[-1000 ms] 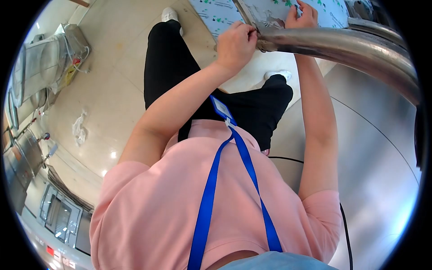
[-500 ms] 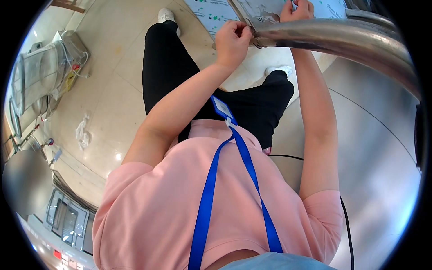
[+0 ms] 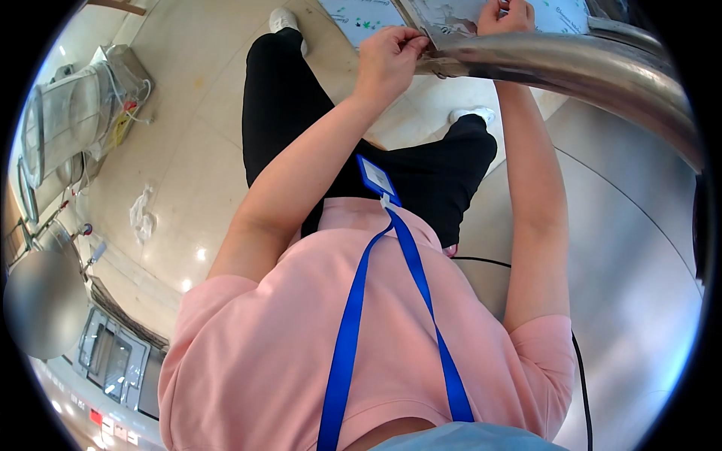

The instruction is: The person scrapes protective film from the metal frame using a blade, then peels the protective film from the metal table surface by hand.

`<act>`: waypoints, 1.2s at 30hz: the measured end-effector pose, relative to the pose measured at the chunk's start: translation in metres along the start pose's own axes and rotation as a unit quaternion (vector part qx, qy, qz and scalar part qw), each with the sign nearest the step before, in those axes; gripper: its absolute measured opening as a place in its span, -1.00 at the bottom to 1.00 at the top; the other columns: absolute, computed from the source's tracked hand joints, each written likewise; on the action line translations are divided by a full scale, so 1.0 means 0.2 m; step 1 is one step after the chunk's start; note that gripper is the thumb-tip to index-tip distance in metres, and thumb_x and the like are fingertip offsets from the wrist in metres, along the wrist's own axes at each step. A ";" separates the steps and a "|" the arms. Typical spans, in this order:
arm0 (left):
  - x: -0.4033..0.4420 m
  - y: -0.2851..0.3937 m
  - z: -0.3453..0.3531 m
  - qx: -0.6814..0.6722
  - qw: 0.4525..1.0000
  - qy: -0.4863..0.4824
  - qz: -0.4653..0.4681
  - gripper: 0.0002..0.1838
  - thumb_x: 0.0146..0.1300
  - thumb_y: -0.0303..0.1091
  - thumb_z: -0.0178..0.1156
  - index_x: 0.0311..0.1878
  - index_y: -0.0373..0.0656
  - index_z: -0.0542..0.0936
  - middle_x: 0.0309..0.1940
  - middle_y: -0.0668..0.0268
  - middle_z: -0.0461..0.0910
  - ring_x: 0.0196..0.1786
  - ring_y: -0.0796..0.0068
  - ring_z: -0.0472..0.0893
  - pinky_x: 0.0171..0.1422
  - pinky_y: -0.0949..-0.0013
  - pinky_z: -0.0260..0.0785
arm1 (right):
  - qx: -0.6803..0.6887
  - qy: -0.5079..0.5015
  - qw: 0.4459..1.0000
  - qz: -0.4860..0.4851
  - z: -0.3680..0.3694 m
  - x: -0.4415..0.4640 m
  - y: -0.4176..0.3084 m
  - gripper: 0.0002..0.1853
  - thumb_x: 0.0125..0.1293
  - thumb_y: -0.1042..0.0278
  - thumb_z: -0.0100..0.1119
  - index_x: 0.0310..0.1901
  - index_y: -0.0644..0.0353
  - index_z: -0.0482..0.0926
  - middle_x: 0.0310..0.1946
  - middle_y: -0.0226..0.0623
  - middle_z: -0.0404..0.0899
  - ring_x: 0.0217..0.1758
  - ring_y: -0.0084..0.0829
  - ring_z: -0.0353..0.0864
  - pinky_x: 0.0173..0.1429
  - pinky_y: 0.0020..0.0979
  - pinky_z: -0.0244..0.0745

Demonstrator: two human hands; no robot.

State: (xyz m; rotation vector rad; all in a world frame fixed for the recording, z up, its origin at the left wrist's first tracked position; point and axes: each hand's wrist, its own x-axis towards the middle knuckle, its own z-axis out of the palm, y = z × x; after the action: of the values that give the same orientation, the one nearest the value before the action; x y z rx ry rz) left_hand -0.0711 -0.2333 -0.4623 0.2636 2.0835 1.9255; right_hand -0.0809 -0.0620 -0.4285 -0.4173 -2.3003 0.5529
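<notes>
My left hand [image 3: 389, 60] is closed, thumb and fingertips pinched together at the edge of a metal panel [image 3: 562, 16] covered in printed protective film. What lies between those fingertips is too small to make out. Just beside it, the end of a thick, shiny metal tube [image 3: 556, 64] begins and curves off to the right. Beyond that tube, my right hand [image 3: 505, 18] has its fingers curled together over the film-covered panel; whatever they hold is hidden. The film looks wrinkled between the two hands.
A clear plastic-wrapped machine part [image 3: 68, 113] with cables stands on the left. Crumpled white plastic [image 3: 141, 216] lies on the tiled floor [image 3: 184, 143]. A large smooth metal surface [image 3: 624, 248] is at the right, with a black cable [image 3: 580, 383] running beside my body.
The view has shifted slightly. My left fingers have straightened a little but still pinch at the panel edge, and my right hand stays behind the tube with its fingers curled.
</notes>
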 end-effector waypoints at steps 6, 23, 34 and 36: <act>0.01 0.00 0.02 -0.054 0.998 0.016 -0.038 -0.84 0.19 -0.47 0.10 -0.25 -0.39 0.54 -0.45 0.28 0.58 -0.37 0.59 0.56 -0.25 0.56 0.43 | -0.036 -0.006 0.999 -0.010 0.00 0.02 -0.03 -0.79 0.08 0.53 0.06 -0.20 0.30 0.49 -0.35 -0.07 0.47 -0.43 -0.24 0.52 -0.33 -0.34 0.43; -0.03 0.03 0.01 -0.059 0.997 0.010 -0.050 -0.81 0.21 -0.43 0.08 -0.26 -0.42 0.53 -0.43 0.26 0.58 -0.37 0.57 0.57 -0.22 0.53 0.44 | -0.052 0.004 0.998 -0.023 -0.01 0.01 -0.04 -0.79 0.07 0.52 0.05 -0.22 0.31 0.49 -0.36 -0.03 0.49 -0.41 -0.17 0.52 -0.30 -0.30 0.42; 0.02 0.08 -0.01 -0.092 0.987 0.004 -0.133 -0.80 0.22 -0.42 0.07 -0.24 -0.41 0.52 -0.43 0.24 0.58 -0.36 0.54 0.59 -0.23 0.54 0.44 | -0.052 0.025 0.998 -0.031 0.02 0.02 -0.03 -0.81 0.06 0.53 0.03 -0.23 0.30 0.49 -0.37 -0.03 0.49 -0.40 -0.16 0.52 -0.30 -0.30 0.42; 0.01 0.12 0.00 -0.069 0.987 0.003 -0.142 -0.80 0.22 -0.43 0.06 -0.24 -0.42 0.51 -0.42 0.23 0.57 -0.36 0.52 0.59 -0.22 0.53 0.45 | -0.048 0.024 0.998 -0.030 0.01 0.02 -0.02 -0.81 0.07 0.53 0.03 -0.24 0.30 0.49 -0.37 -0.03 0.49 -0.40 -0.16 0.52 -0.30 -0.30 0.42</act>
State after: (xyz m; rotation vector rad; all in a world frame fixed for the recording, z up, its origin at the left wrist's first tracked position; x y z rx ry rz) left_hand -0.0749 -0.2302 -0.4390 -0.0659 1.8626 1.8855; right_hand -0.0852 -0.0642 -0.4253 -0.4010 -2.2911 0.3992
